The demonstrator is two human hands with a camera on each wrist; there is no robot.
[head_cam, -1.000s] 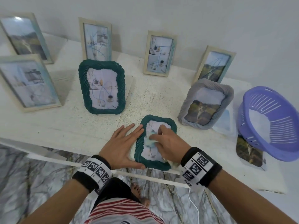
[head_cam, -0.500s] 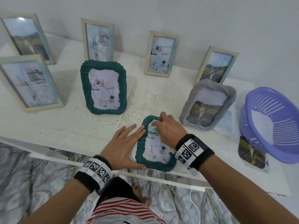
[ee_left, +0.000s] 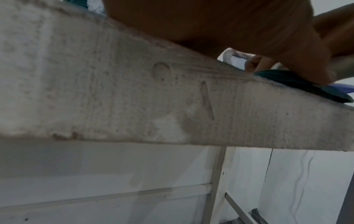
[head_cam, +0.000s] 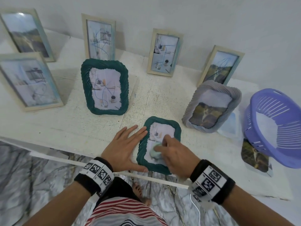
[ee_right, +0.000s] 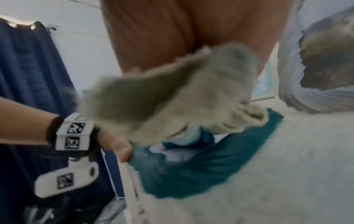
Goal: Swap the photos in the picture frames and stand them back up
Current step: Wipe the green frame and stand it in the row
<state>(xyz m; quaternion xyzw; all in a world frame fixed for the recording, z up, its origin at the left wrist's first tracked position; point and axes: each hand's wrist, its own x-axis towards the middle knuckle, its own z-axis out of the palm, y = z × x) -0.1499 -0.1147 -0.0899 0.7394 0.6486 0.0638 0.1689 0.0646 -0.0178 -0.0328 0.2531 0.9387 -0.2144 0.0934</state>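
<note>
Small dark-green ribbed plastic frame (head_cam: 159, 143) lies face-up at the near edge of the rough white table (head_cam: 68, 128). Left hand (head_cam: 125, 150), fingers spread flat, pins its left rim so it won't slide; right hand (head_cam: 175, 154) bunches a pale cloth (head_cam: 154, 152), wiping its glass.

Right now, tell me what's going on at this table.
A person is wiping a small green frame that lies flat near the table's front edge. The left hand rests flat beside it, steadying its edge, and the right hand rubs a pale cloth over the photo. Other frames stand around it.
</note>
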